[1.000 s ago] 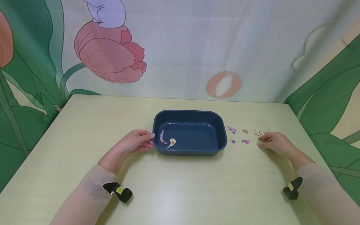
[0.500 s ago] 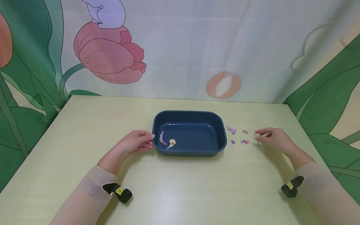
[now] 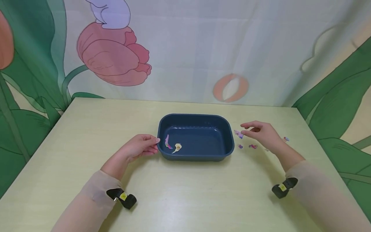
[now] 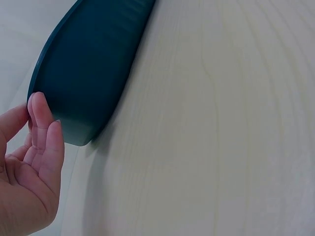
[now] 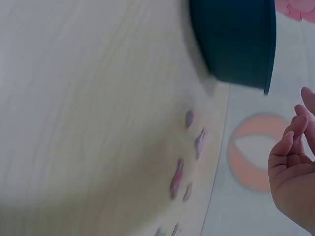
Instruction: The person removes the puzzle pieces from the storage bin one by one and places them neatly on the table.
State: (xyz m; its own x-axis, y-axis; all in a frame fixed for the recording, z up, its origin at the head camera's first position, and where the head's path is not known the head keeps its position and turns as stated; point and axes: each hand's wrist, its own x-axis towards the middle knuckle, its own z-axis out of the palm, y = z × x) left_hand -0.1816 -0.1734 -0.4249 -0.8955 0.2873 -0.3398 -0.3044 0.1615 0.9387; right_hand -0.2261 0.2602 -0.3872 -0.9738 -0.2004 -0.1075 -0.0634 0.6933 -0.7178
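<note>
A dark blue rectangular tub point(image 3: 195, 158) stands mid-table. My left hand point(image 3: 142, 146) pinches its left rim between thumb and fingers, also plain in the left wrist view. Inside the tub lie a purple strip-like piece point(image 3: 167, 142) and a cream piece point(image 3: 177, 147). To its right, my right hand point(image 3: 261, 132) hovers over the table, thumb and index finger apart, with nothing visible between them. Its fingertips are nearest to a larger purple cut-out piece point(image 3: 239, 134). The right wrist view shows several small coloured pieces below the hand, blurred; their exact kind is unclear.
Small pieces lie on the pale wooden table point(image 3: 185, 193): a purple one point(image 3: 240, 146), a pink-purple one point(image 3: 253, 146), a pale one point(image 3: 266, 149) and a colourful one point(image 3: 286, 139). A printed cloth point(image 3: 185, 58) hangs behind the table's far edge.
My right hand has moved left and away from the pale pieces toward the larger purple piece near the tub, uncovering the colourful piece at the far right. My left hand stays on the rim.
</note>
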